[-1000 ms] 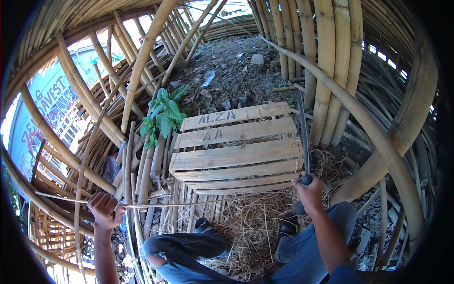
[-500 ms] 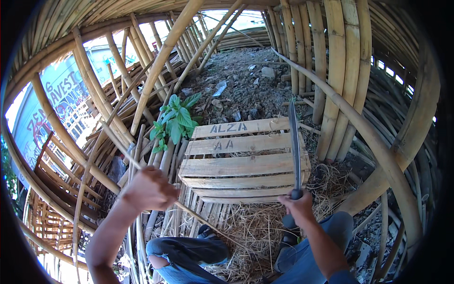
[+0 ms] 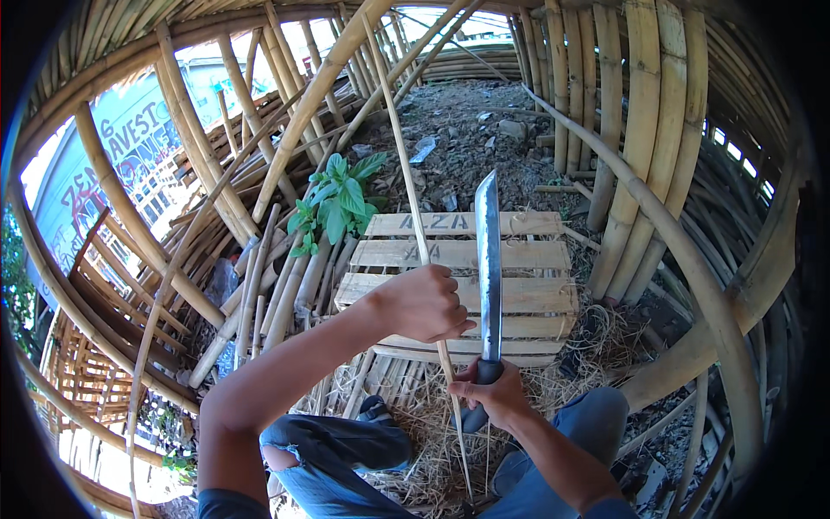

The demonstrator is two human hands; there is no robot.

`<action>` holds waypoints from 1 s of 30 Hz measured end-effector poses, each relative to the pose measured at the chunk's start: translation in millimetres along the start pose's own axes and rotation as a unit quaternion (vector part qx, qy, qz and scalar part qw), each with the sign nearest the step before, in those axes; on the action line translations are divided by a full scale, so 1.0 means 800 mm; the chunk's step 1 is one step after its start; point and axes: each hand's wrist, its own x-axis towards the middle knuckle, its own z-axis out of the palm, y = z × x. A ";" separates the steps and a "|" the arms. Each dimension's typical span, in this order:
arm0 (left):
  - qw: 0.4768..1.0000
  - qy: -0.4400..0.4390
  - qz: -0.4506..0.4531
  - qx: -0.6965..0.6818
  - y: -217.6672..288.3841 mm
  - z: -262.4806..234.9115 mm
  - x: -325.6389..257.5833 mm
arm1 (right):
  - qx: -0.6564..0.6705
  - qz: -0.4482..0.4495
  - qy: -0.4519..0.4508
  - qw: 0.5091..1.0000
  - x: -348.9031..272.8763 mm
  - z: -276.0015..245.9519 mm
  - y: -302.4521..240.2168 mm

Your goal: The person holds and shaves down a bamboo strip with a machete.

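Note:
My left hand is closed in a fist around a long, thin bamboo strip. The strip leans up and away past the far poles, and its lower end comes down between my knees. In my right hand is the dark handle of a machete, its broad blade pointing up with the flat side catching light. My right thumb and fingertips lie close to the strip's lower part; whether they touch it I cannot tell. Behind both hands stands a slatted wooden crate, partly covered by my left hand and the blade.
Straw and shavings cover the ground around my feet. Thick bamboo poles rise at the right, and a slanting one crosses there. A leafy plant grows left of the crate beside stacked canes. Rubble lies farther back.
My left hand has moved right, swinging the strip from a leftward slant to nearly upright in front of the crate. The machete has come left and turned to show its flat side.

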 end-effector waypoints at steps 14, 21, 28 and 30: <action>0.453 0.228 -0.497 -0.704 0.187 0.093 -0.001 | 0.079 -0.051 0.075 0.993 0.011 -0.017 0.009; 0.353 0.372 -0.572 -0.641 0.093 0.057 -0.002 | 0.017 -0.113 0.101 0.988 0.026 -0.024 0.001; 0.331 0.245 -0.592 -0.693 0.027 -0.046 -0.067 | -0.043 -0.154 0.206 0.965 0.029 -0.070 -0.001; 0.331 0.189 -0.604 -0.700 0.045 -0.036 -0.089 | -0.138 -0.207 0.218 0.944 0.040 -0.094 0.017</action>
